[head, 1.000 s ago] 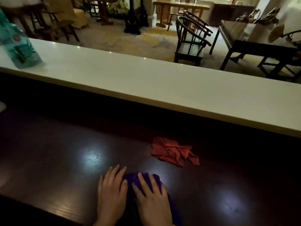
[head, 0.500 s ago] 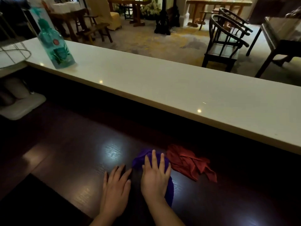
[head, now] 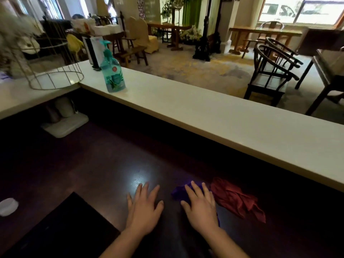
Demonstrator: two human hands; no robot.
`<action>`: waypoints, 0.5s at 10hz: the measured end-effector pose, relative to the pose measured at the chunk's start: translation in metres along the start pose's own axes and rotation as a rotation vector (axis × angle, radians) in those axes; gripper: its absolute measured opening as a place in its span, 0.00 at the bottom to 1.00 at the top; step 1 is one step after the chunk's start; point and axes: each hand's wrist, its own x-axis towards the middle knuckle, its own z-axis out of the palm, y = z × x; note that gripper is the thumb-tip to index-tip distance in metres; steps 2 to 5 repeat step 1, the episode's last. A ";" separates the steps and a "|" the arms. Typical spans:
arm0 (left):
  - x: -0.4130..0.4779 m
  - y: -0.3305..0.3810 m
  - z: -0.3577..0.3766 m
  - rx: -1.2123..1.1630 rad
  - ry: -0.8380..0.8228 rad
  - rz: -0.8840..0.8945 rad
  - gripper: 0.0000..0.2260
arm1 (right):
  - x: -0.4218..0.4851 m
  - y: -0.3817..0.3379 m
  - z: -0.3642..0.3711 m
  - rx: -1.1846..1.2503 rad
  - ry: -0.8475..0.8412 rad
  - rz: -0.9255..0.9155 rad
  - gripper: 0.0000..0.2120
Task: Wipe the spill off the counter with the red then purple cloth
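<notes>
While both hands lie flat on the dark counter (head: 96, 164), only the right hand (head: 202, 207) is on a cloth: its fingers are spread and pressed down on the purple cloth (head: 179, 191), which shows as a bunched edge past the fingertips and a sliver by the wrist. It grips nothing; the palm simply bears on the fabric. The left hand (head: 144, 207) rests just beside it on bare wood, fingers fanned apart, holding nothing.

Touching or nearly touching the purple one on its right lies the red cloth (head: 236, 200), crumpled and let go. From that I judge the red pass is done and the purple wipe is under way, so the task looks to be in its second half. I can see no wet patch on the wood, only a bright glare ahead of the left hand, so whether any spill is left I cannot tell. What remains, at a guess, is to finish the purple strokes and lift the hand away.

Off to the left a small white dish (head: 8, 206) sits near the edge. Farther back runs the pale ledge (head: 223, 118), with a teal bottle (head: 112, 71) and a wire frame (head: 55, 71) on it. Beyond are chairs (head: 270, 71) and tables.
</notes>
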 end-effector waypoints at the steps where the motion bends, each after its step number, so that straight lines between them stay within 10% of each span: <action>1: 0.000 -0.007 -0.025 0.067 0.077 -0.024 0.30 | 0.006 -0.018 -0.018 0.021 0.031 -0.103 0.27; 5: 0.000 -0.007 -0.025 0.067 0.077 -0.024 0.30 | 0.006 -0.018 -0.018 0.021 0.031 -0.103 0.27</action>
